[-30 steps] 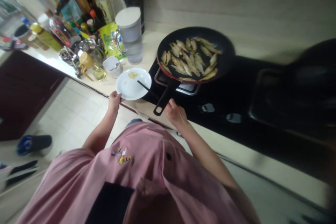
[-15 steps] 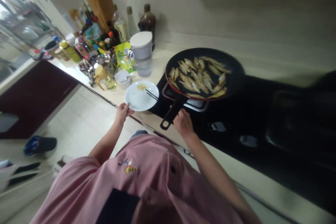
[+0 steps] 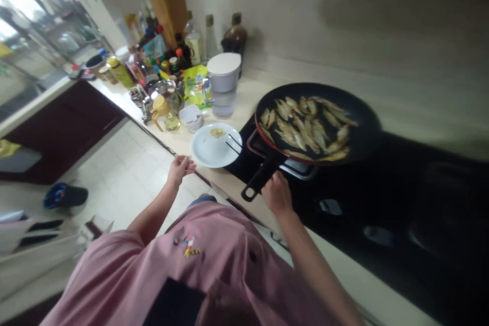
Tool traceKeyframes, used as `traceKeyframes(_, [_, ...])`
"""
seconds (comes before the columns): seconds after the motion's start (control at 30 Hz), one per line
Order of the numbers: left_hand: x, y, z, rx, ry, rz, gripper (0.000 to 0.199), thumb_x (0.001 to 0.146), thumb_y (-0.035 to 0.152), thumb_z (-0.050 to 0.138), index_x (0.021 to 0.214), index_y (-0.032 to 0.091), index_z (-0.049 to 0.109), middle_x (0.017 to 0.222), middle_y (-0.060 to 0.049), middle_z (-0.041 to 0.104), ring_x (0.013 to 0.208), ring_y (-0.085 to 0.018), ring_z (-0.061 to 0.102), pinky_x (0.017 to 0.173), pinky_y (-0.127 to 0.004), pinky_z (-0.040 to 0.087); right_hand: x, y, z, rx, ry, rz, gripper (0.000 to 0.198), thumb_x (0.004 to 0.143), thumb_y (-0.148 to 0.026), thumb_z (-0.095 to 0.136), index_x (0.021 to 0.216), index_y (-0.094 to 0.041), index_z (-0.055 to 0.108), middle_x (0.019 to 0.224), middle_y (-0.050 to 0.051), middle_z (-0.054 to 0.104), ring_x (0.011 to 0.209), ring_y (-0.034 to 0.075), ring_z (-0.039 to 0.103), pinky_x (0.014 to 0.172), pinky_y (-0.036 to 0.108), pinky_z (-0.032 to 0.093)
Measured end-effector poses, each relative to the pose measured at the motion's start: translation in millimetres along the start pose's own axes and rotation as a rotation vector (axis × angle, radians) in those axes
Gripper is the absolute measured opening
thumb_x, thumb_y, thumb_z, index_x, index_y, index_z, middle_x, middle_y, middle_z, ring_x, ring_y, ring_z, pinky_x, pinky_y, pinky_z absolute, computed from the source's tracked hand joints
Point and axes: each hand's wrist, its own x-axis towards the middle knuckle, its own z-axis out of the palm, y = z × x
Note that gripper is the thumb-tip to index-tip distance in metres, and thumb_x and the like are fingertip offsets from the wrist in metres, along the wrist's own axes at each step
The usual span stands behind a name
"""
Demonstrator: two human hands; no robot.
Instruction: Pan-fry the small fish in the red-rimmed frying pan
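Observation:
My left hand (image 3: 181, 169) is at the counter's front edge with its fingers loosely apart, just off the rim of a white plate (image 3: 204, 155). On that plate lie a small heap of pale yellow chopped bits (image 3: 217, 133) and a pair of dark chopsticks (image 3: 234, 147) reaching over the rim. My right hand (image 3: 278, 192) is curled close against the right side of the black pan handle (image 3: 263, 177). Its fingertips are partly hidden by the handle, so what they grip is unclear. Several small browned fish (image 3: 303, 125) lie in the black frying pan (image 3: 359, 135) on the stove.
A lidded water pitcher (image 3: 223, 86), a white bowl (image 3: 191, 119) and an oil pot (image 3: 166, 116) stand behind the plate. Bottles and packets crowd the back corner. Two pale control marks (image 3: 330, 207) show on the black cooktop (image 3: 355, 193). A bin (image 3: 65, 196) stands on the floor.
My left hand has let go of the plate's rim and drawn slightly away. The plate stays on the counter, while the whole view has shifted. My right hand remains by the pan handle.

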Motion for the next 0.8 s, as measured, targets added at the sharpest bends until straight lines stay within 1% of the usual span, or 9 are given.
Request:
traceKeyframes(0.07, [-6,2,-9,-0.007,0.040,0.012,0.020,0.092,0.027,0.068,0.096,0.015,0.053,0.078,-0.005,0.070,0.059,-0.013,0.070,0.056,-0.025,0.059,-9,2,1,0.015,0.076,-0.023,0.024,0.094,-0.017,0.046,0.099,-0.009,0.068,0.107,0.023,0.065,0.102,0.032,0.060,0.089,0.043,0.051])
traceKeyframes(0.1, [-10,3,-14,-0.009,0.061,0.016,0.022,0.090,0.027,0.070,0.096,0.015,0.053,0.078,-0.005,0.070,0.059,-0.013,0.069,0.056,-0.025,0.058,-14,3,2,0.024,0.123,-0.028,0.027,0.095,-0.020,0.046,0.105,-0.008,0.068,0.111,0.025,0.065,0.105,0.033,0.060,0.092,0.045,0.051])
traceKeyframes(0.2, [-20,6,-28,-0.001,0.115,0.011,0.023,0.088,0.027,0.072,0.095,0.015,0.053,0.076,-0.005,0.070,0.057,-0.013,0.068,0.054,-0.024,0.057,-34,8,4,0.053,0.253,-0.015,0.043,0.098,-0.028,0.045,0.133,-0.005,0.056,0.126,0.029,0.061,0.117,0.037,0.058,0.098,0.051,0.049])
traceKeyframes(0.23, [-23,7,-33,0.007,0.126,0.006,0.022,0.089,0.026,0.071,0.095,0.015,0.053,0.076,-0.005,0.070,0.057,-0.013,0.068,0.054,-0.024,0.056,-40,10,6,0.061,0.274,0.002,0.048,0.099,-0.030,0.044,0.139,-0.006,0.051,0.128,0.029,0.060,0.120,0.038,0.057,0.098,0.052,0.048])
traceKeyframes(0.3, [-26,7,-40,0.027,0.136,-0.005,0.017,0.091,0.024,0.067,0.096,0.015,0.053,0.077,-0.005,0.070,0.058,-0.012,0.067,0.054,-0.023,0.056,-47,12,10,0.072,0.274,0.046,0.053,0.099,-0.034,0.044,0.144,-0.006,0.047,0.128,0.028,0.060,0.120,0.038,0.058,0.099,0.052,0.048])
traceKeyframes(0.4, [-24,8,-46,0.061,0.117,-0.024,0.011,0.094,0.023,0.061,0.098,0.015,0.053,0.080,-0.005,0.070,0.059,-0.011,0.067,0.055,-0.022,0.055,-45,13,16,0.070,0.196,0.105,0.054,0.097,-0.034,0.045,0.142,-0.006,0.049,0.131,0.028,0.058,0.121,0.038,0.057,0.100,0.051,0.047])
traceKeyframes(0.5, [-19,11,-50,0.089,0.066,-0.043,0.013,0.094,0.024,0.060,0.101,0.016,0.053,0.082,-0.004,0.070,0.060,-0.011,0.067,0.056,-0.022,0.055,-34,8,17,0.025,0.100,0.178,0.051,0.092,-0.026,0.046,0.136,-0.003,0.054,0.132,0.027,0.058,0.120,0.037,0.055,0.098,0.048,0.047])
traceKeyframes(0.67, [-11,20,-62,0.129,-0.038,-0.017,0.024,0.087,0.031,0.067,0.101,0.016,0.055,0.084,-0.005,0.072,0.065,-0.013,0.069,0.058,-0.023,0.055,-14,-10,3,-0.054,-0.032,0.359,0.043,0.087,-0.016,0.043,0.123,-0.003,0.062,0.116,0.025,0.062,0.103,0.034,0.055,0.085,0.044,0.047])
traceKeyframes(0.8, [-2,26,-67,0.150,-0.076,0.013,0.032,0.081,0.037,0.072,0.101,0.017,0.057,0.085,-0.006,0.072,0.067,-0.014,0.069,0.060,-0.024,0.055,2,-20,-9,-0.075,-0.152,0.446,0.039,0.089,-0.012,0.038,0.119,-0.005,0.063,0.116,0.023,0.060,0.101,0.030,0.052,0.084,0.041,0.044])
